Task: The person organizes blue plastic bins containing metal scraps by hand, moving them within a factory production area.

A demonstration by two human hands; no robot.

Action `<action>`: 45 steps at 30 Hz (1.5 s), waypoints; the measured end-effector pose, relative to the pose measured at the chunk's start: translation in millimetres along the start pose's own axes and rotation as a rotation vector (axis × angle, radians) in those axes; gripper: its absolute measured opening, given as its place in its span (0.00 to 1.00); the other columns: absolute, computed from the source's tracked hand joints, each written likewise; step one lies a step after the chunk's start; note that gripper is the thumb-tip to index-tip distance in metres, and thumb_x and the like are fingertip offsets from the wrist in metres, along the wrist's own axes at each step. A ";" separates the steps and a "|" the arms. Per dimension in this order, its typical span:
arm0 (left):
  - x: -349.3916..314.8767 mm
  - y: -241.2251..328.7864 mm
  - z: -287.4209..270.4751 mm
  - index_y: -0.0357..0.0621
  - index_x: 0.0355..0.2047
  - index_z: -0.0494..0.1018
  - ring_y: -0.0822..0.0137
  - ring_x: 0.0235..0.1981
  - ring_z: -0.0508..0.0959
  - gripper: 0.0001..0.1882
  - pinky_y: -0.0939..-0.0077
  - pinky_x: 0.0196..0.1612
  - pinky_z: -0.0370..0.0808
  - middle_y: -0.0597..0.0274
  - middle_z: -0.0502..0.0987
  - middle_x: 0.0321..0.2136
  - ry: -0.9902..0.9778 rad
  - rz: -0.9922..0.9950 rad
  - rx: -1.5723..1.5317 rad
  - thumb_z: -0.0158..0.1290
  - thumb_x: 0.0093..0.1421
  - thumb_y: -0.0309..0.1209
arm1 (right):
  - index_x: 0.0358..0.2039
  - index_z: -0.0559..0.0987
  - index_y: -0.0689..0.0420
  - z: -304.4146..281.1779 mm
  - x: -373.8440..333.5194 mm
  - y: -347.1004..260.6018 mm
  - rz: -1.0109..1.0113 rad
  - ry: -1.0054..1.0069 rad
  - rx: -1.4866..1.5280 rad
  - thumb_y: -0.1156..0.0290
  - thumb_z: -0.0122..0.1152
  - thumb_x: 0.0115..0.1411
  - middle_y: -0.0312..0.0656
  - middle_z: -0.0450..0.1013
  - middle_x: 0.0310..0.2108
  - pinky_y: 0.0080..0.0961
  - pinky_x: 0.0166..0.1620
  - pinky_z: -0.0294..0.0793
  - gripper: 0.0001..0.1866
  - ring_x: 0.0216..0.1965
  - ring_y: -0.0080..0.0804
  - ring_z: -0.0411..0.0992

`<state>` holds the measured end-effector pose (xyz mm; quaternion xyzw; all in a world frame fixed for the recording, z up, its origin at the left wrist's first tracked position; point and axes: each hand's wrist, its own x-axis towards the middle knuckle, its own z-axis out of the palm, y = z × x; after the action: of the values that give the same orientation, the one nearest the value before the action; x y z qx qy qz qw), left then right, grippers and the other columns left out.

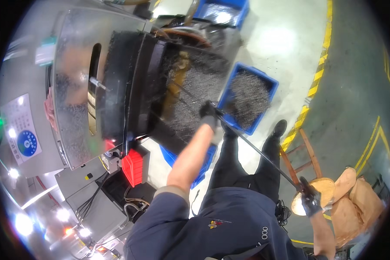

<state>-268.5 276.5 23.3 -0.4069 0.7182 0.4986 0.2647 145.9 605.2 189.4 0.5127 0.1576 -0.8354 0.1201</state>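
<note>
A long thin dark rod [264,155] runs slantwise across my front, and both my hands, in dark gloves, are closed round it. My left hand [209,113] grips it farther forward, at the edge of the machine's dark trough. My right hand [310,199] holds its near end, low on the right by the stool. The rod's far part reaches into a heap of grey metal shavings [199,86] in the trough; its tip is hard to make out. Right beside the trough stands a blue crate [264,74] with more metal shavings [249,95] in it.
A wooden stool [305,152] and crumpled brown paper [355,208] are at the right. The machine's panel [78,65] and a red bin [133,168] lie left. Another blue crate [242,15] stands far off. Yellow-black tape [317,78] marks the floor.
</note>
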 end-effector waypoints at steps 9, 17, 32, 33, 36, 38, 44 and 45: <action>152.4 -37.5 -108.8 0.42 0.33 0.76 0.58 0.38 0.77 0.18 0.66 0.40 0.73 0.49 0.77 0.34 0.011 0.469 1.393 0.43 0.56 0.41 | 0.50 0.69 0.49 125.7 63.0 42.2 -0.272 -0.165 -1.969 0.67 0.48 0.53 0.49 0.72 0.40 0.39 0.38 0.70 0.22 0.34 0.47 0.72; 12.5 -31.1 -16.2 0.44 0.27 0.77 0.55 0.33 0.78 0.15 0.63 0.34 0.74 0.52 0.77 0.30 0.034 0.535 1.329 0.47 0.54 0.41 | 0.51 0.68 0.56 5.6 -6.2 -2.6 -0.372 -0.130 -1.415 0.69 0.45 0.56 0.43 0.72 0.43 0.27 0.36 0.71 0.20 0.37 0.35 0.73; 145.1 -2.9 -112.3 0.43 0.40 0.75 0.56 0.43 0.75 0.20 0.66 0.44 0.72 0.51 0.75 0.40 -0.024 0.486 1.423 0.50 0.51 0.42 | 0.50 0.70 0.50 150.8 11.6 62.6 -0.388 -0.219 -1.916 0.73 0.50 0.50 0.46 0.72 0.41 0.30 0.46 0.69 0.23 0.42 0.38 0.71; 143.9 -19.6 -124.7 0.43 0.40 0.75 0.56 0.43 0.75 0.20 0.66 0.44 0.72 0.51 0.75 0.40 -0.028 0.484 1.416 0.50 0.51 0.42 | 0.50 0.70 0.50 153.5 6.4 63.5 -0.517 -0.283 -1.970 0.72 0.48 0.51 0.45 0.72 0.42 0.30 0.44 0.69 0.22 0.42 0.39 0.71; 141.2 -57.2 -141.9 0.44 0.38 0.76 0.55 0.39 0.76 0.15 0.66 0.41 0.73 0.51 0.76 0.37 0.157 0.668 1.220 0.46 0.54 0.37 | 0.49 0.71 0.49 144.4 -6.3 72.4 -0.483 -0.281 -1.863 0.70 0.44 0.55 0.44 0.73 0.39 0.30 0.40 0.70 0.19 0.39 0.39 0.72; 103.5 -58.1 -107.4 0.44 0.34 0.76 0.55 0.37 0.77 0.14 0.66 0.39 0.74 0.50 0.76 0.34 0.092 0.615 1.298 0.46 0.54 0.37 | 0.48 0.71 0.49 103.9 -16.3 85.3 -0.490 -0.170 -1.406 0.70 0.45 0.55 0.45 0.73 0.35 0.30 0.36 0.70 0.19 0.34 0.41 0.72; 32.1 -62.9 -101.9 0.42 0.38 0.75 0.56 0.39 0.76 0.19 0.67 0.41 0.72 0.51 0.75 0.37 0.127 0.560 1.072 0.41 0.58 0.41 | 0.49 0.66 0.67 114.2 -63.3 51.4 -0.082 -0.060 -1.594 0.70 0.38 0.58 0.48 0.68 0.48 0.16 0.43 0.71 0.20 0.43 0.27 0.70; 27.7 -74.9 -100.8 0.42 0.35 0.75 0.54 0.37 0.76 0.17 0.65 0.38 0.72 0.49 0.76 0.35 0.214 0.642 0.951 0.42 0.58 0.39 | 0.48 0.67 0.66 89.3 -59.1 45.0 -0.106 -0.089 -1.524 0.71 0.39 0.58 0.48 0.69 0.46 0.18 0.41 0.72 0.19 0.42 0.29 0.70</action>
<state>-217.0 160.8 0.5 -0.0534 0.9733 0.1326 0.1798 115.4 531.5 273.8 0.2458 0.7098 -0.5201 0.4065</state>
